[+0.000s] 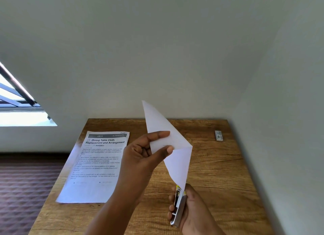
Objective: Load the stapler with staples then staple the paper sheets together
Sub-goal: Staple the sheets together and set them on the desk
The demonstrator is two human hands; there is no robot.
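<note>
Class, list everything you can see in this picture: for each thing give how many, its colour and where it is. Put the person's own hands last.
Paper sheets: a white bundle, count unclear, held up above the table, lower corner in the stapler.
Stapler: one, silver with a yellow tip, in the right hand.
Printed sheet: one, white with black text, flat on the table's left.
Staple box: one, small, grey-white, far right of the table.
Table: one, brown wood.
Window: one, at left.
Left hand: pinches the paper sheets.
Right hand: grips the stapler.

White paper sheets; silver, yellow-tipped stapler; brown wood-grain table; maroon diamond-patterned floor at nine o'clock.
</note>
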